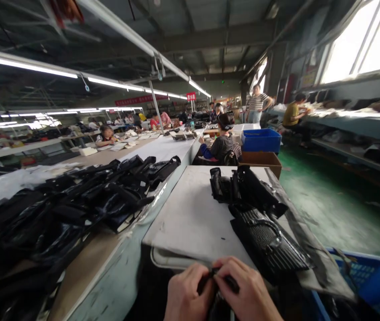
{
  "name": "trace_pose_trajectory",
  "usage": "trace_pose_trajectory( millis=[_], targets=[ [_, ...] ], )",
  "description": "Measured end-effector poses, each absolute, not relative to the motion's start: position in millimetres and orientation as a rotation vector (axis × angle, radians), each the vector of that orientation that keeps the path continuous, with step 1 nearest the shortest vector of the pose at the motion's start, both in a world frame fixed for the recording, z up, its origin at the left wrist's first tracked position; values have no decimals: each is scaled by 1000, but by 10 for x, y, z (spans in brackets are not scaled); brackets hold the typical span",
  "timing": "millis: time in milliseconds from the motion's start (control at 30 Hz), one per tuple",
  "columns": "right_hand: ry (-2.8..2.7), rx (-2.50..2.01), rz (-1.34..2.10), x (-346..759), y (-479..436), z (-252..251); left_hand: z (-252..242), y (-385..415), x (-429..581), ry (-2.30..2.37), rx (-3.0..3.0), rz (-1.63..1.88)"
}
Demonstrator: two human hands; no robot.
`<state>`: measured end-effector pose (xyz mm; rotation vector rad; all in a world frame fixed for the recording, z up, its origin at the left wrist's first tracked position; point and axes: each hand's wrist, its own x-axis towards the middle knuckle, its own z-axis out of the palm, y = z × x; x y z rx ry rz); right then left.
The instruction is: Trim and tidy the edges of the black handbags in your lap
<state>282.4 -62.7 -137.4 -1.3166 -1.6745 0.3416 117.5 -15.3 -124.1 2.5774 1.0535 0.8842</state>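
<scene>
My left hand [191, 287] and my right hand [239, 285] meet at the bottom centre, close to my body. The fingers of both are closed in a pinch on a black bag part [219, 306], whose glossy lower end shows between them. Most of it is hidden by my fingers, so I cannot tell exactly which part it is. Just beyond my hands is the near edge of a white-topped table [190, 214]. On its right side lies a ribbed, shiny black handbag [270, 238] with a curved handle. Farther back are more black bag pieces [243, 187].
A long bench [173, 189] on the left carries a heap of black bags [86, 200]. A blue basket [373, 285] stands at lower right. Beyond the table are a seated person [223, 145], a blue bin [261, 140] and a cardboard box [263, 161].
</scene>
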Motion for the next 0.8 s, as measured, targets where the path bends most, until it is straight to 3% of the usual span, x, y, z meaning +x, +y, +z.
trace_pose_trajectory(
  millis=[233, 800],
  targets=[
    [-1543, -1363, 422, 2838, -699, -1271, -1129, -216, 1257, 1096, 2292, 890],
    [-1551, -1404, 443, 2875, -664, -1301, -1182, -211, 1260, 1075, 2266, 877]
  ],
)
